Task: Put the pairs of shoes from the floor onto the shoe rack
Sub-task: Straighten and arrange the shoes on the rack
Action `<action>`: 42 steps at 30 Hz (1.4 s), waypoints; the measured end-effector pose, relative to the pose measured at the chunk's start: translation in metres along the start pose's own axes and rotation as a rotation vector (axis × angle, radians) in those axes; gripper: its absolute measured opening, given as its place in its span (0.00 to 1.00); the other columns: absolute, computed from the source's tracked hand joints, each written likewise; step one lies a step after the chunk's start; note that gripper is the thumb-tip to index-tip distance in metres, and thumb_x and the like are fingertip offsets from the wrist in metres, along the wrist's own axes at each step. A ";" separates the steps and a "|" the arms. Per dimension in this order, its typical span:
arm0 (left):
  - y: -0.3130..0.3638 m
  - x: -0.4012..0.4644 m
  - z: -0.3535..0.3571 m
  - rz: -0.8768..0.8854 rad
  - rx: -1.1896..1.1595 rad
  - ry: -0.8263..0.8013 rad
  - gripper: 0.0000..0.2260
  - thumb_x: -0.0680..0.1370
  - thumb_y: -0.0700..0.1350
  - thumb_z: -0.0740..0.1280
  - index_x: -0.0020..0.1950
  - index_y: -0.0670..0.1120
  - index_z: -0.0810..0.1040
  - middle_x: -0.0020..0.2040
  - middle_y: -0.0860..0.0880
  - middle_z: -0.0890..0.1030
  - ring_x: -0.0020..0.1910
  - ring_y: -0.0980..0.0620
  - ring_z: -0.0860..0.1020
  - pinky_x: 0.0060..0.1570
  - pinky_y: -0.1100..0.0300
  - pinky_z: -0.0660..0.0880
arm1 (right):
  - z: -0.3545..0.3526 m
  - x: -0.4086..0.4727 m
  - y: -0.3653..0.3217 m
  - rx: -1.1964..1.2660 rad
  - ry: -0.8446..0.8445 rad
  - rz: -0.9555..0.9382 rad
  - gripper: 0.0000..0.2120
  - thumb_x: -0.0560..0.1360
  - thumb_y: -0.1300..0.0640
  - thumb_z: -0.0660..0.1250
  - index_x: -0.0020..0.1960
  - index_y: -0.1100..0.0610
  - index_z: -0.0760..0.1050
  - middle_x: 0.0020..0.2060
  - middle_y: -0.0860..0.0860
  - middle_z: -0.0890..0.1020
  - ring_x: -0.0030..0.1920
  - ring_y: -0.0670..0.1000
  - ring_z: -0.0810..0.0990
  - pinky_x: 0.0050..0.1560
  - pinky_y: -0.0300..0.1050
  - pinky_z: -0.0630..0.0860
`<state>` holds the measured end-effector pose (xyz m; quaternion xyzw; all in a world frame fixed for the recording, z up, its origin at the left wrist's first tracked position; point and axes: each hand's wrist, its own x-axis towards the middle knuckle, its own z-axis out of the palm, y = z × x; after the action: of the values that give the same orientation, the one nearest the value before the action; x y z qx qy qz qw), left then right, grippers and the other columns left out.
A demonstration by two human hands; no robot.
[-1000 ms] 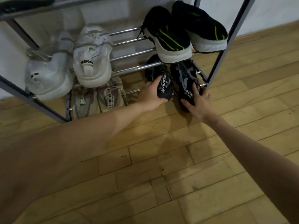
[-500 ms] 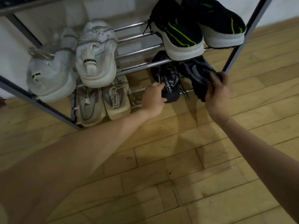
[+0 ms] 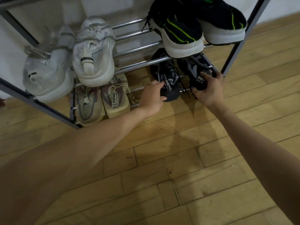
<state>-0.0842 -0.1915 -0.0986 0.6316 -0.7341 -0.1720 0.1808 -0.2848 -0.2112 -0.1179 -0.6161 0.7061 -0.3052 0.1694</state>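
A metal shoe rack (image 3: 139, 64) stands against the wall. On its bottom tier at the right sit two black and grey shoes. My left hand (image 3: 152, 98) grips the heel of the left black shoe (image 3: 167, 78). My right hand (image 3: 208, 90) grips the heel of the right black shoe (image 3: 197, 73). A beige pair (image 3: 102, 99) rests on the bottom tier at the left. On the tier above lie a white pair (image 3: 73, 62) and a black pair with green stripes (image 3: 194, 25).
The rack's dark right post (image 3: 238, 41) rises just beside my right hand. Wooden floor (image 3: 178, 168) stretches in front of the rack. A white wall runs behind it.
My right hand came down and pushed the right black shoe onto the bottom tier beside its mate. My left hand stayed on the left shoe's heel. The view shifted slightly closer.
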 end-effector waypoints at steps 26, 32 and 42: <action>0.025 0.007 0.007 -0.084 -0.172 0.047 0.20 0.72 0.47 0.73 0.61 0.44 0.73 0.58 0.48 0.79 0.55 0.49 0.76 0.47 0.60 0.69 | -0.010 0.021 0.031 -0.253 0.005 -0.265 0.34 0.73 0.58 0.71 0.75 0.58 0.60 0.75 0.61 0.59 0.74 0.64 0.60 0.71 0.60 0.61; 0.054 0.027 0.033 -0.111 -0.197 0.141 0.19 0.71 0.49 0.74 0.56 0.43 0.72 0.53 0.46 0.80 0.51 0.45 0.77 0.45 0.57 0.70 | -0.015 0.019 0.029 -0.365 0.041 -0.248 0.34 0.72 0.55 0.70 0.75 0.56 0.61 0.74 0.58 0.62 0.73 0.62 0.60 0.70 0.58 0.59; 0.047 0.038 0.000 -0.010 -0.073 -0.205 0.26 0.74 0.47 0.71 0.69 0.44 0.68 0.68 0.45 0.73 0.66 0.47 0.72 0.58 0.62 0.66 | -0.005 -0.001 0.017 -0.370 -0.007 -0.112 0.42 0.73 0.64 0.66 0.79 0.57 0.45 0.79 0.56 0.49 0.78 0.59 0.46 0.75 0.57 0.50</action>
<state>-0.1300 -0.2219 -0.0747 0.6074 -0.7387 -0.2633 0.1268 -0.3004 -0.2079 -0.1253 -0.6761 0.7142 -0.1769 0.0387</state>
